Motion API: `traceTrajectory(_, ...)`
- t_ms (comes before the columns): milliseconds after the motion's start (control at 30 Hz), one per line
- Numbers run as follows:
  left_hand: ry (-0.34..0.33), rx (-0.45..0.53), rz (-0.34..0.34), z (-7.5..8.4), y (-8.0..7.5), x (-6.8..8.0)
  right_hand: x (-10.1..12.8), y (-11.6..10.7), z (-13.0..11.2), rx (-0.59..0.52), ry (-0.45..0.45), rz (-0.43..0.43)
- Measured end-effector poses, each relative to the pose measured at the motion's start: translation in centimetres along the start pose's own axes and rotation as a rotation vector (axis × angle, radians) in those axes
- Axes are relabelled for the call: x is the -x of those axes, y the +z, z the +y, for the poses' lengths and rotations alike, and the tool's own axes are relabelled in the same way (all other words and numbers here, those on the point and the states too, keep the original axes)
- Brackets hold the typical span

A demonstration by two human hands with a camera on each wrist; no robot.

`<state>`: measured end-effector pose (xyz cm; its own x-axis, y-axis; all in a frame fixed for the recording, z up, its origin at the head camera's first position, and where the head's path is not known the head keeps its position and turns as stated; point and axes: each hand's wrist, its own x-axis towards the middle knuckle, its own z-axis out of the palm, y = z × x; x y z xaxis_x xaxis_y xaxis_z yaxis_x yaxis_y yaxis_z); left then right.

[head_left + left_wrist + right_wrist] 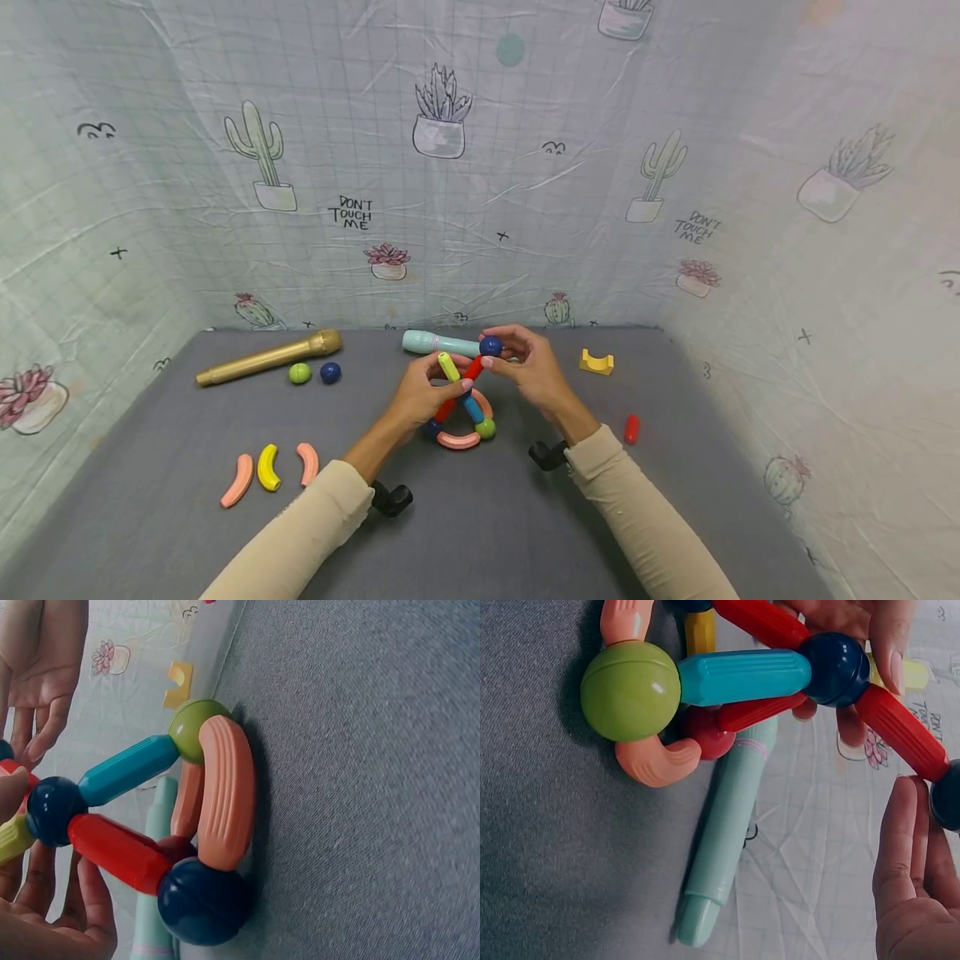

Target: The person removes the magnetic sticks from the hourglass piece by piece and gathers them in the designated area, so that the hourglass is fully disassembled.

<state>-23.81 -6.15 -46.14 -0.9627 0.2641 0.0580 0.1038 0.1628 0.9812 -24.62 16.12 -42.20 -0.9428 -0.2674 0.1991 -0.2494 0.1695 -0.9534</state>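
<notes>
Both hands are on a magnetic stick-and-ball structure whose base of curved pink sticks [459, 441], a green ball [630, 690], a dark blue ball [205, 901] and a red ball [707, 733] sits on the grey surface. Straight red [120, 853] and blue sticks [129, 771] rise to a dark blue middle ball [56, 811]. My left hand [412, 398] pinches the structure at this ball, beside a yellow-green stick [448, 367] pointing up. Another red stick [904, 733] slants up from it to a dark blue top ball [491, 347], which my right hand [536, 367] holds between thumb and fingers.
Behind the hands lies a pale teal microphone-shaped tube [442, 343]; a gold one [262, 358] is at back left, near a green ball [299, 372] and a blue ball [330, 372]. Curved sticks [267, 468] lie front left. A yellow block [596, 362] and red stick [632, 429] are right.
</notes>
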Motion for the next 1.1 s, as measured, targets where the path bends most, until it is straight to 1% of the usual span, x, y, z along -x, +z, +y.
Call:
traceTrajectory(133,0.008,0.017,0.020,-0.4,0.3,-0.2,0.0,0.3,-0.1,0.019,-0.007,0.024)
traceTrajectory(267,0.021,0.029,0.038,-0.2,0.5,-0.3,0.0,0.9,0.1,0.002,0.000,0.063)
traceTrajectory(400,0.023,0.026,0.054,-0.1,0.6,-0.2,0.0,1.4,0.3,-0.048,0.043,0.105)
traceTrajectory(500,0.038,0.004,0.051,-0.1,0.4,-0.2,0.1,1.9,0.5,-0.078,0.084,0.115)
traceTrajectory(567,0.070,-0.011,0.040,0.0,0.0,-0.2,0.1,2.1,0.6,-0.094,0.104,0.113)
traceTrajectory(633,0.116,-0.034,0.033,0.3,-0.5,-0.2,0.1,2.3,0.7,-0.105,0.116,0.111)
traceTrajectory(733,0.189,-0.072,0.042,1.2,-1.5,-0.4,0.0,2.5,0.7,-0.111,0.123,0.115)
traceTrajectory(767,0.213,-0.093,0.048,1.6,-1.8,-0.6,0.0,2.6,0.7,-0.110,0.126,0.119)
traceTrajectory(867,0.274,-0.197,0.068,2.9,-2.5,-1.2,-0.1,2.7,0.8,-0.109,0.137,0.137)
traceTrajectory(967,0.343,-0.357,0.062,4.4,-3.0,-1.9,-0.2,2.9,0.9,-0.112,0.148,0.148)
traceTrajectory(1033,0.381,-0.472,0.041,5.3,-3.2,-2.3,-0.2,3.0,1.1,-0.113,0.160,0.148)
traceTrajectory(1100,0.409,-0.578,0.002,6.2,-3.2,-2.8,-0.1,3.1,1.3,-0.120,0.171,0.144)
